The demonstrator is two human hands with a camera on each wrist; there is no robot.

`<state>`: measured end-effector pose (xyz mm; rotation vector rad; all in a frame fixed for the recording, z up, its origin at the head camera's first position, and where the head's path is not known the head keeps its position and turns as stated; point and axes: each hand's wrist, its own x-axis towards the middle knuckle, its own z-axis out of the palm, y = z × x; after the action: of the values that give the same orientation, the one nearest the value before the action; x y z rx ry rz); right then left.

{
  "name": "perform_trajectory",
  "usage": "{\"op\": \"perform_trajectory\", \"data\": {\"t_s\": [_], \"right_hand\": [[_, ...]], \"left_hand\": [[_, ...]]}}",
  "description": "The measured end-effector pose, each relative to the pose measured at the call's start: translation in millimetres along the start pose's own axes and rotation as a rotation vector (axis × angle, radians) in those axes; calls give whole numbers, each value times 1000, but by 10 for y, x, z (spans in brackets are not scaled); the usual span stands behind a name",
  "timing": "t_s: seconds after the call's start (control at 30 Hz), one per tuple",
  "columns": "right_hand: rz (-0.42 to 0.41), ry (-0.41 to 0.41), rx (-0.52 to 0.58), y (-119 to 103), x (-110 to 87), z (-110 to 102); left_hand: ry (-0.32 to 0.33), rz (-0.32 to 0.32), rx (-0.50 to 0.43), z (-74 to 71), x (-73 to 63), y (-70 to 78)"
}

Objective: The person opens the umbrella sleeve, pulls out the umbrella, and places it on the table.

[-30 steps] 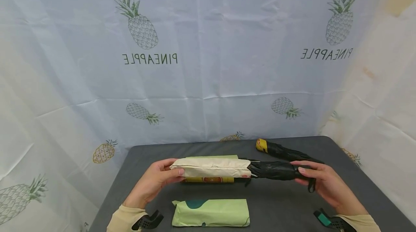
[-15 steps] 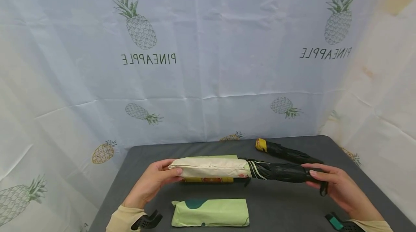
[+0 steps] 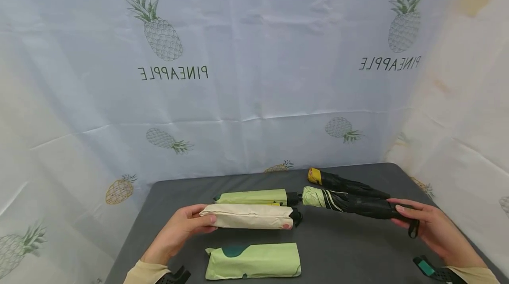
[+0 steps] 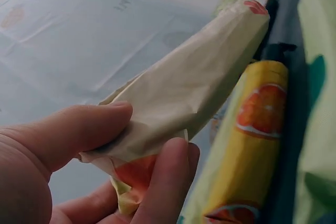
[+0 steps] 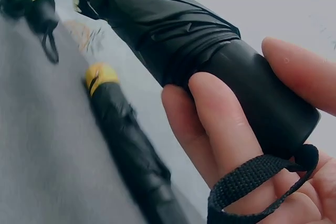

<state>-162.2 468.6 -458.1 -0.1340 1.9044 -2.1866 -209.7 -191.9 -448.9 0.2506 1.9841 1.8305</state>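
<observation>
In the head view my left hand [image 3: 180, 231] pinches the closed end of a cream cloth umbrella sleeve [image 3: 246, 216], thumb on top and fingers below, as the left wrist view shows. My right hand [image 3: 431, 224] grips the black handle [image 5: 262, 98] of a folded umbrella [image 3: 358, 204], its wrist strap [image 5: 252, 182] hanging in a loop. The umbrella has a black underside and a pale green tip [image 3: 314, 196], which points left, a short way from the sleeve's right end. Both things are held up over the dark table.
Behind the cream sleeve lie a pale green covered umbrella [image 3: 252, 197] and a yellow one with orange-slice prints [image 4: 260, 124]. A light green sleeve [image 3: 254, 261] lies at the front. Another black umbrella with a yellow end [image 3: 346, 182] lies back right. A pineapple-print curtain [image 3: 254, 76] surrounds the table [image 3: 338, 253].
My right hand has moved right, and the umbrella's tip has come out of the cream sleeve. My left hand has sunk slightly with the sleeve; the head view has shifted a little.
</observation>
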Motion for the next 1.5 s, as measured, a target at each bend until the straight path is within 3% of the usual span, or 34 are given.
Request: {"op": "perform_trajectory", "data": {"t_s": [0.17,0.3,0.43,0.8,0.93,1.0,1.1,1.27,1.4,1.5], "right_hand": [[44,82,-66,109,90,-77],[94,125,-56,186,154,-171],[132,157,-2,240,198,-277],[184,168,-23,320,282,-469],[201,172,-58,318,271,-513],[213,194,-119,298,268,-522],[261,227,-310,251,268,-498],[341,263,-699,226,276,-431],[361,265,-865,212,292,-396],[330,269,-1020,175,305,-350]], "left_hand": [[-31,-38,121,-10,-22,-237],[-78,-1,255,-22,-32,-324],[-100,34,326,-9,-14,-339],[9,59,482,62,-63,-333],[-1,84,523,94,-71,-318],[-15,84,532,103,-73,-313],[-13,80,524,99,-74,-301],[71,51,558,55,-83,-240],[132,23,561,11,-84,-154],[152,14,530,-42,-46,-94]]}}
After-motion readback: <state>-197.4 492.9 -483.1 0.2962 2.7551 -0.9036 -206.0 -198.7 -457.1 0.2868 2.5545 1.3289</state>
